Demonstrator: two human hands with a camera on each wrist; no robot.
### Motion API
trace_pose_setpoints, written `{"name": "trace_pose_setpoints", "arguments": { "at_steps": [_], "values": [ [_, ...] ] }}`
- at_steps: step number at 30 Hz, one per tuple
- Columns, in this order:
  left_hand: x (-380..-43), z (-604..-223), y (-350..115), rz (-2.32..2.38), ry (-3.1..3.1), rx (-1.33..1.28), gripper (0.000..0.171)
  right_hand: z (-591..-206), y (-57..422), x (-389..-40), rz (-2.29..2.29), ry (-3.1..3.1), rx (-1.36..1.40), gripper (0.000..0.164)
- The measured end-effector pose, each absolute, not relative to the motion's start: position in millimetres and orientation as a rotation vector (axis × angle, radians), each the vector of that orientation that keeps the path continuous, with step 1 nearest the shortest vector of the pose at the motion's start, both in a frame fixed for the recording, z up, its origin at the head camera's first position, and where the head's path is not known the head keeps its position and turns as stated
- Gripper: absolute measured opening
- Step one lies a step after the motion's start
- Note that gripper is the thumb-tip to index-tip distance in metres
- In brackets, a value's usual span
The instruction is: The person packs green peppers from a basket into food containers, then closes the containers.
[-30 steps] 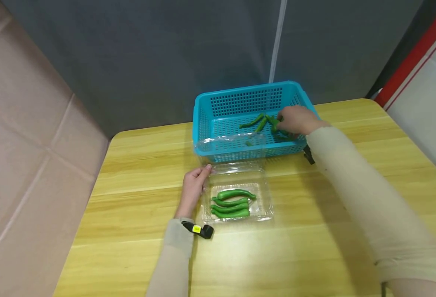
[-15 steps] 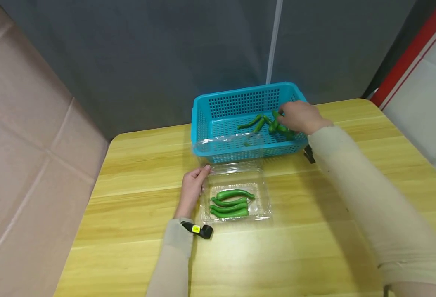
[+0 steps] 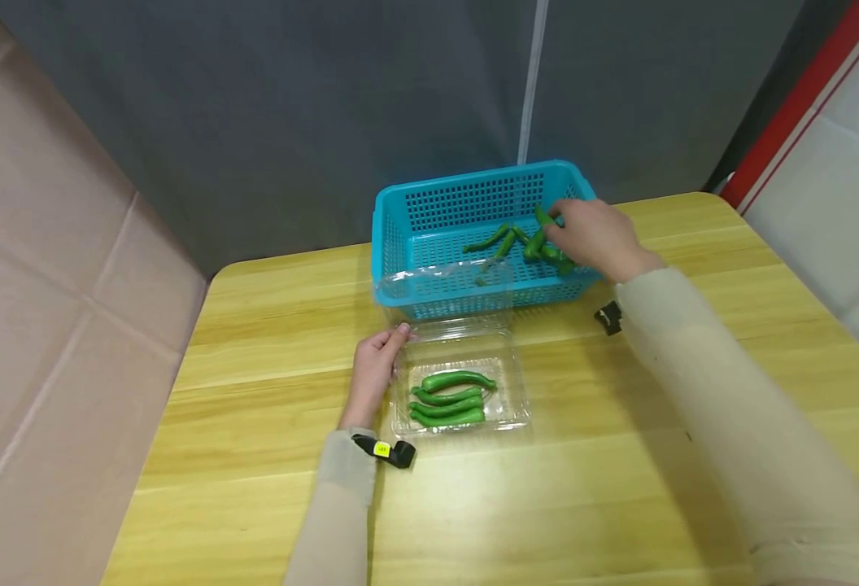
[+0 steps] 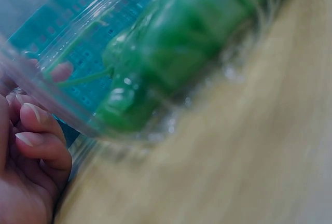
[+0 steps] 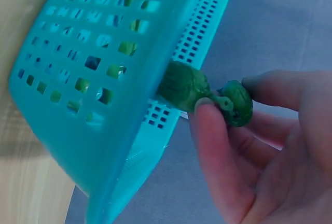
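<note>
My left hand (image 3: 372,370) pinches the left edge of an open clear plastic clamshell box (image 3: 506,358) near its hinge. Several green chili peppers (image 3: 447,409) lie side by side in its base; they loom large and blurred in the left wrist view. Behind it, the raised lid overlaps the front of a blue plastic basket (image 3: 466,183). Over the basket's right end, my right hand (image 3: 598,236) holds green peppers (image 5: 184,86) between thumb and fingers. Two seem to be in the grip, one with its stem end against the thumb. More peppers (image 3: 499,244) lie beneath on the basket floor.
The basket and box stand on a wood-grain table (image 3: 268,366). A dark grey curtain (image 3: 290,122) hangs behind the table's back edge. A light padded wall (image 3: 56,244) is at the left, and a red-edged white panel (image 3: 832,163) at the right.
My right hand has come up a little from the pile in the basket, with peppers now in its fingers. The left hand keeps its hold on the box.
</note>
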State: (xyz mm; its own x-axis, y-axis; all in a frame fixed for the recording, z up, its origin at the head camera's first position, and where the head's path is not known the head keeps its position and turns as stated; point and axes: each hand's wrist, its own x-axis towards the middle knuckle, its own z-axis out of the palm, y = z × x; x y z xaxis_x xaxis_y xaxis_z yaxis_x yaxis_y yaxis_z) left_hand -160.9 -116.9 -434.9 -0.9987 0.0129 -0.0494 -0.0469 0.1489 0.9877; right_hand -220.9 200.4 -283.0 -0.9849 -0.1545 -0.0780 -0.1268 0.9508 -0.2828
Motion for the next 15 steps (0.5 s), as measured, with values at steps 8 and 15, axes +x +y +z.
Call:
{"name": "trace_pose_setpoints", "arguments": {
  "at_steps": [8, 15],
  "values": [
    [-166.4, -448.5, -117.9, 2.017, 2.396, -0.036, 0.044, -283.3, 200.1, -209.5, -0.515, 3.073, -0.193, 0.046],
    [-157.8, -427.7, -115.7, 2.018, 2.354, -0.025, 0.04, -288.9, 199.1, -200.8, -0.693, 3.124, -0.202, 0.046]
  ]
}}
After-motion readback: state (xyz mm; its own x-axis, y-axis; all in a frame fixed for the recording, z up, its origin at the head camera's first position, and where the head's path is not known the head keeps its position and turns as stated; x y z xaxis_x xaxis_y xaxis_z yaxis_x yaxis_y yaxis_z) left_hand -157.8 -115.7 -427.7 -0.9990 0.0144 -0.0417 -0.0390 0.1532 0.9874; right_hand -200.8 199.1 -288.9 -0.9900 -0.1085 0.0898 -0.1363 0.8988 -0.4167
